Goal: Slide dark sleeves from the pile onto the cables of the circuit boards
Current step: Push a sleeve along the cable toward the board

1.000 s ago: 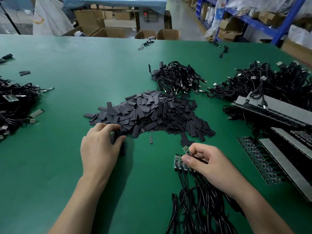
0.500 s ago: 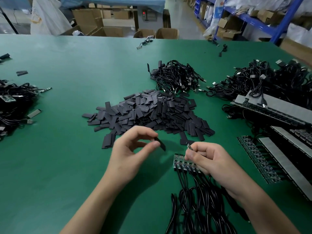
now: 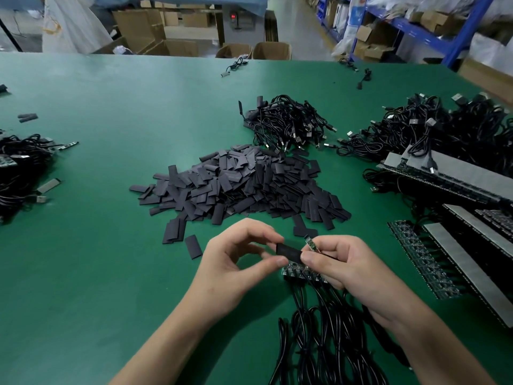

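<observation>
A big pile of flat dark sleeves lies on the green table ahead of me. My left hand pinches one dark sleeve between thumb and fingers. My right hand pinches a small circuit board whose tip sticks up beside the sleeve's right end. Under both hands lies a row of circuit boards with black cables running toward me.
Loose sleeves lie left of my hands. Tangled cable heaps sit behind the pile, at far right and at the left edge. Strips of boards on grey trays fill the right side. Cardboard boxes and blue shelving stand beyond the table.
My left hand lifted a sleeve from the pile's near edge and carried it right to the board. My right hand raised the board slightly off the row.
</observation>
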`<state>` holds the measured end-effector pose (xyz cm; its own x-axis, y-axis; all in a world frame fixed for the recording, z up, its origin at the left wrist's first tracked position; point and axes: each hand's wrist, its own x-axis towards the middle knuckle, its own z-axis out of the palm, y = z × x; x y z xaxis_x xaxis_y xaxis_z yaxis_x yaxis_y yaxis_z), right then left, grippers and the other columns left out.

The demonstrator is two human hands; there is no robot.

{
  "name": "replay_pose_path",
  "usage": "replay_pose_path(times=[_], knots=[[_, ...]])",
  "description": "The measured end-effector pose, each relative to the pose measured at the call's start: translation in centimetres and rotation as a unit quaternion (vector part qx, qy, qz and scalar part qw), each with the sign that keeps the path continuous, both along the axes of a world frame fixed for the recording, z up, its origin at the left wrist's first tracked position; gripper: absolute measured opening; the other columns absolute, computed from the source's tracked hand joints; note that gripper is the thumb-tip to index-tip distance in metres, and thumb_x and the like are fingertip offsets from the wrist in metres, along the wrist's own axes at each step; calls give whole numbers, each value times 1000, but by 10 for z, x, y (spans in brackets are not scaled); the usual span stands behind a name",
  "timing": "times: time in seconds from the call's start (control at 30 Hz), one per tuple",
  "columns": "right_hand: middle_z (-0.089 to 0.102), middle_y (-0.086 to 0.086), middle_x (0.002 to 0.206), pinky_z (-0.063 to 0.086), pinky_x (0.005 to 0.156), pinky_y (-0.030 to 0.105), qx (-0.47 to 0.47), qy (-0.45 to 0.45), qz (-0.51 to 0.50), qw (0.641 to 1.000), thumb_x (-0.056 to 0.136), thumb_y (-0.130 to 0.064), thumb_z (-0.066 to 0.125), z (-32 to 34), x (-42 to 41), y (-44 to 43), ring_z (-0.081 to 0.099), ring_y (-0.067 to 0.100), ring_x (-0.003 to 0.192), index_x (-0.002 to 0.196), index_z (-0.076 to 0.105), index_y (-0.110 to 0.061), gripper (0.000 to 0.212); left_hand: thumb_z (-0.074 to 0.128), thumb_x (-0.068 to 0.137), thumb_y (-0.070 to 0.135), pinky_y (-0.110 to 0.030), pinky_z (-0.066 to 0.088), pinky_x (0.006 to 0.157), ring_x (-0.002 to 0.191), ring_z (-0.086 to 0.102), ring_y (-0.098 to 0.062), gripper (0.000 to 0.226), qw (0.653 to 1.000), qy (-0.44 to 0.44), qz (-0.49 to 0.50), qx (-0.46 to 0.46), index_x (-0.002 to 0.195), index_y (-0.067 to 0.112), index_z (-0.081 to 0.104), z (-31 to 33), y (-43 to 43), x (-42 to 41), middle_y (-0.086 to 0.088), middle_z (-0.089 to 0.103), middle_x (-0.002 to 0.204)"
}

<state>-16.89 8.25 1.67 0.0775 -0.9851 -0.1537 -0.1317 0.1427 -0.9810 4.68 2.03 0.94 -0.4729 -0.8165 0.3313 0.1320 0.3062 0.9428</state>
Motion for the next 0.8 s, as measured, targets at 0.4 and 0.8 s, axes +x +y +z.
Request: replay_pose_path(times=[0.4, 0.8], knots=[[76, -10, 82, 50, 75, 19, -37, 66, -9, 997, 90, -48, 66, 1, 8, 0, 69, 4, 78, 93, 75, -26, 24, 81, 85, 33, -20, 50, 74, 89, 67, -8, 24, 964, -178, 74, -181, 107, 24, 81, -6, 0, 1, 13, 70, 94], [34, 0, 63, 26, 59, 36, -55, 134, 42, 989, 93, -55, 47, 9, 7, 2, 32, 17, 58, 75, 67, -28, 39, 81, 81, 29, -32, 50, 70, 91, 69, -15, 21, 987, -131, 64, -70, 102, 32, 80, -10, -7, 3, 13, 74, 95]])
